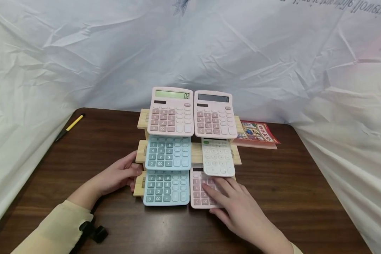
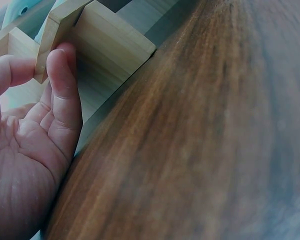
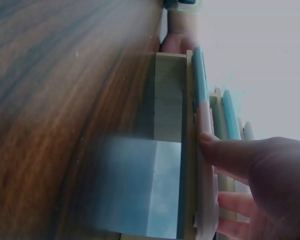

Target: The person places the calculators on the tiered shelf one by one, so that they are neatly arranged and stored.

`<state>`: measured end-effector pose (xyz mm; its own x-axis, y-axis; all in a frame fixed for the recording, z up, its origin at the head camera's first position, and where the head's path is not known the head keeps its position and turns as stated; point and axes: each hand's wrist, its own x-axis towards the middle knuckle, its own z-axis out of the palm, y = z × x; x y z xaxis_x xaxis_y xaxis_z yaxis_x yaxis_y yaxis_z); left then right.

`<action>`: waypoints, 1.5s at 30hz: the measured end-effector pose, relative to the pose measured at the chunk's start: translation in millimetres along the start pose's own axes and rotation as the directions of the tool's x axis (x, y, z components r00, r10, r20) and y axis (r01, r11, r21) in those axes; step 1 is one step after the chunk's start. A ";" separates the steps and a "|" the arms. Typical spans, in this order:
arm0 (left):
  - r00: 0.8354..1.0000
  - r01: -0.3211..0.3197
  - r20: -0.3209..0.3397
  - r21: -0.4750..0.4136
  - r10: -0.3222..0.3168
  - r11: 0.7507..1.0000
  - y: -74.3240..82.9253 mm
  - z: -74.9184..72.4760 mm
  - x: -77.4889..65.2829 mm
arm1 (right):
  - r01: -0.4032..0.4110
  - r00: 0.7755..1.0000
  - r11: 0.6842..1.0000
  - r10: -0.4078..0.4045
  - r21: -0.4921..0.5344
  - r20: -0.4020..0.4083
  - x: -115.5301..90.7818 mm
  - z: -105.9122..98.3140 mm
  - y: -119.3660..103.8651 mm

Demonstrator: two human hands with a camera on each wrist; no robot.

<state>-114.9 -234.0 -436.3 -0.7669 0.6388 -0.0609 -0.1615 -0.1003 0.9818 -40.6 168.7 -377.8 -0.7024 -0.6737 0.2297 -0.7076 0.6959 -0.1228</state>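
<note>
A three-tier wooden rack (image 1: 197, 152) holds calculators in two columns. At its left end my left hand (image 1: 120, 173) pinches a wooden board (image 2: 57, 30), thumb and fingers on either side of it. My right hand (image 1: 241, 208) rests on the pink calculator (image 1: 197, 190) at the bottom right. Its fingers lie over the keys, and the thumb (image 3: 215, 145) touches the front edge; some fingertips are hidden under the white calculator (image 1: 217, 158) above. Two blue calculators (image 1: 168, 155) stand at the left of the middle and bottom tiers.
Two pink calculators (image 1: 171, 109) stand on the top tier, the left one's display lit. A red booklet (image 1: 257, 132) lies behind the rack at the right. On the table's left lies a yellow-and-black pen (image 1: 70, 127). White cloth (image 1: 114, 63) hangs around the table.
</note>
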 end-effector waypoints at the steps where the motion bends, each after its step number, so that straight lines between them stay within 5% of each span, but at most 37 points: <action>1: 1.000 0.002 0.000 0.001 -0.002 1.000 -0.1 0.1 0.2 | -0.004 1.000 1.000 0.004 0.000 -0.001 0.0 0.8 0.6; 35: 1.000 0.007 -0.013 -0.002 -0.007 1.000 -0.4 -2.1 -2.1 | -0.017 0.999 1.000 0.016 0.014 0.029 6.6 6.2 4.0; 45: 1.000 0.005 -0.014 0.013 -0.005 1.000 -1.2 -0.7 -0.9 | -0.037 0.994 0.996 0.029 0.077 0.106 -13.9 -10.6 19.2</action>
<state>-114.4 -235.0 -437.5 -0.7747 0.6287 -0.0681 -0.1575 -0.0875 0.9836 -43.7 194.1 -373.1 -0.7269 -0.6758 0.1222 -0.6847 0.6994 -0.2050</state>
